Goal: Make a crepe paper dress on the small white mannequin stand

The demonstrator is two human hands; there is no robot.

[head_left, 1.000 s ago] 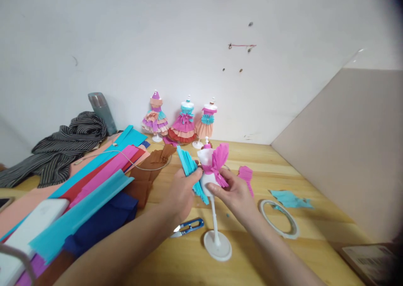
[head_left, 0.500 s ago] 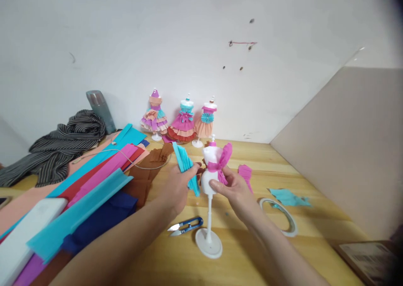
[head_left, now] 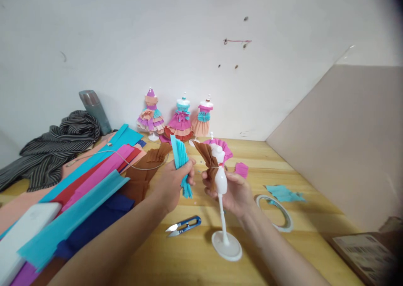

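My left hand (head_left: 176, 179) is closed on a pleated strip of turquoise crepe paper (head_left: 180, 156), held upright. My right hand (head_left: 236, 191) grips a small white dress form (head_left: 221, 181) from behind, its fingers partly hidden. The form tilts a little on its stand. Gathered brown crepe paper (head_left: 209, 160) fans out from its left side, and pink crepe paper (head_left: 225, 146) shows behind its shoulders. Blue thread snips (head_left: 185, 226) lie on the table beside the stand's round base.
At the wall stand miniature forms in paper dresses (head_left: 179, 122). Crepe paper sheets (head_left: 94, 189), a striped cloth (head_left: 63, 139) and a flask (head_left: 94, 111) are on the left. To the right lie a tape roll (head_left: 288, 223), turquoise scrap (head_left: 283, 192), pink scrap (head_left: 241, 169) and cardboard box (head_left: 365, 252).
The dress form has been turned, bringing the brown paper into sight, and its base has shifted right. My right hand now reaches behind it. The turquoise strip stays in my left hand.
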